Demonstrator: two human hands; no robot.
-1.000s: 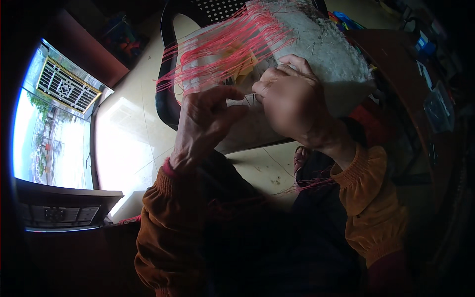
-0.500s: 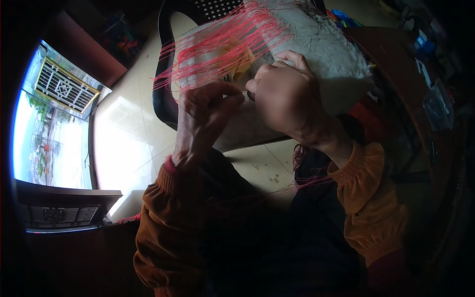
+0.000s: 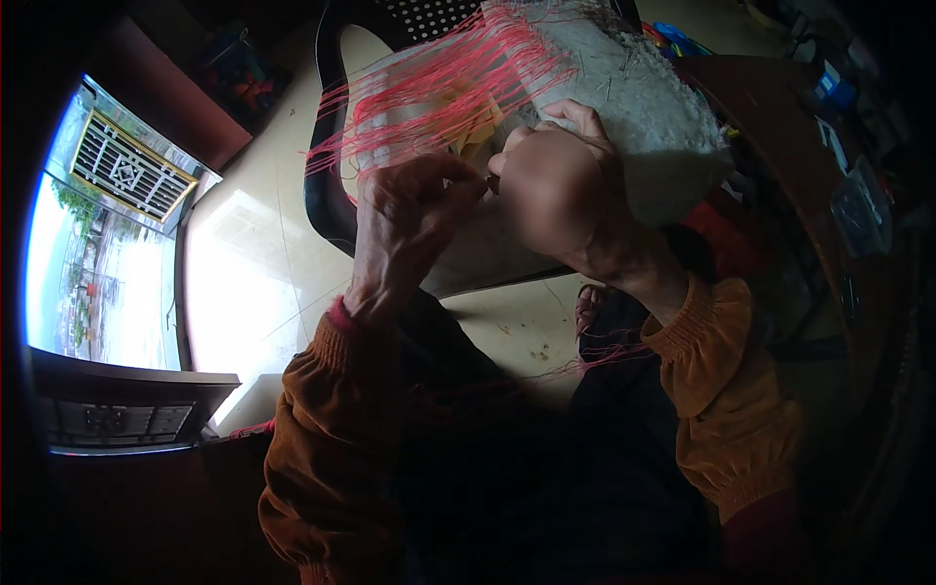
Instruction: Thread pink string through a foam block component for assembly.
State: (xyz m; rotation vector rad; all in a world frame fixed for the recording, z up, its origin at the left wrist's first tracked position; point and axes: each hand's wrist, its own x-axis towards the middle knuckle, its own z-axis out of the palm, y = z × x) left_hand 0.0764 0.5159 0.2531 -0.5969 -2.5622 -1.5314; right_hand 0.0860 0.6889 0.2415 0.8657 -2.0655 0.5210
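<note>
Above a pale, fuzzy-topped cushion on a dark plastic chair, my two hands meet fingertip to fingertip. My left hand is closed in a pinch. Its fingertips almost touch those of my right hand, which is also closed, the index finger bent over the top. Whatever lies between the fingers is too small and dark to make out. Just beyond my hands, a spread of pinkish-red strings hangs from the cushion toward the left. Under the strings is a yellowish piece of sheet material.
More red strings trail across my lap. On the right, a dark table carries a clear plastic box and a blue item. Tiled floor stretches left to a bright doorway with a gate.
My left hand has shifted slightly right and up, closer to the right fingertips. The right hand has barely moved, and the strings lie as before.
</note>
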